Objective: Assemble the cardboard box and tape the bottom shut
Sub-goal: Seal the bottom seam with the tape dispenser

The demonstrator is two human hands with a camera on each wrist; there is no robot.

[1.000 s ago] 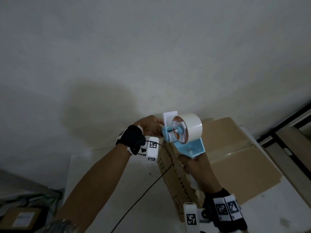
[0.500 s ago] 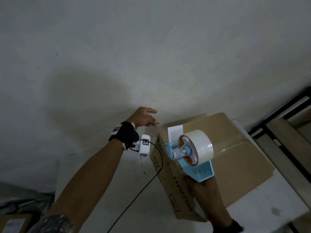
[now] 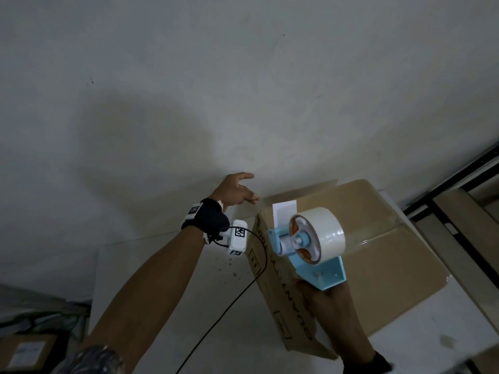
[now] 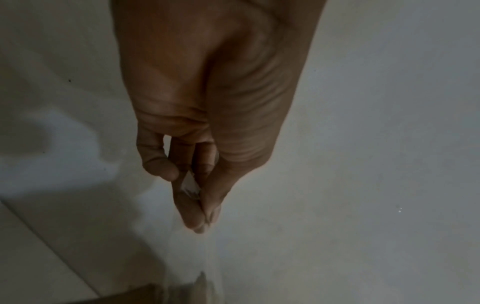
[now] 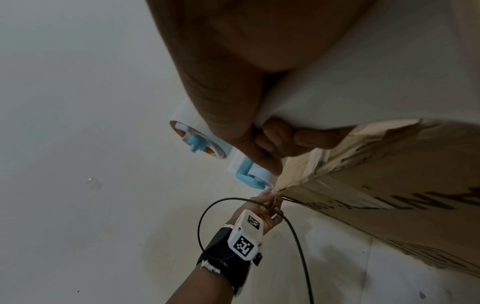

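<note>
The brown cardboard box lies on the white table, a shiny clear strip along its top seam. My right hand grips the handle of a light blue tape dispenser with a white roll, held over the box's near-left edge. In the right wrist view my right hand curls round the handle beside the box. My left hand hovers by the box's far-left corner, against the wall. In the left wrist view my left hand pinches a small pale scrap, apparently the tape end.
A white table stands against a plain grey wall. A black cable runs from the left wrist camera across the table. A dark metal frame stands at the right. Another cardboard parcel lies at the lower left.
The dispenser has moved away from my left hand, toward me and over the box's left edge. My left hand has stayed near the far-left corner.
</note>
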